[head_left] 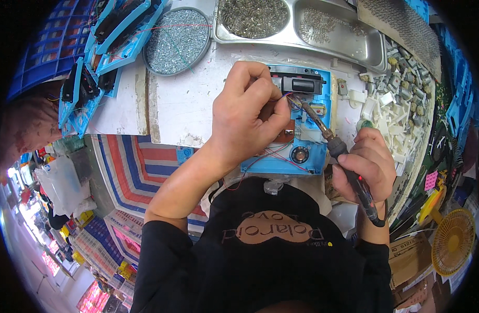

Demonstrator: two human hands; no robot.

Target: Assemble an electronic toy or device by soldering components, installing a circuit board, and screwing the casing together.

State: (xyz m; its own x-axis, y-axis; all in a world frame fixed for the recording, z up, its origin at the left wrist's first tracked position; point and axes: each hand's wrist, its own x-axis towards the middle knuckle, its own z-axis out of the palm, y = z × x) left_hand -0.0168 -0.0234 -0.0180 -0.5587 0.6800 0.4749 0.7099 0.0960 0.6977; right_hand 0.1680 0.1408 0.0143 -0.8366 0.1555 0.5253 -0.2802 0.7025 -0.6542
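A light-blue plastic toy housing (273, 166) lies on the white table in front of me, with a black part (303, 85) at its far end and a small round speaker (300, 154) at its near end. My left hand (244, 112) reaches over its left side, thumb and fingers pinched on a thin wire (288, 95). In my right hand (372, 159) is a soldering iron (337, 147), its tip close to the left fingertips, beside the black part. Whether the tip touches the wire cannot be made out. Loose red wires (273, 151) cross the housing's lower left.
Beyond the housing stand a round tray of small metal pins (178, 41) and a steel tray (333, 48) with screws. White plastic pieces and small motors (401, 104) are heaped at right. Several wired blue housings (109, 47) stack at far left. A yellow fan (453, 242) stands lower right.
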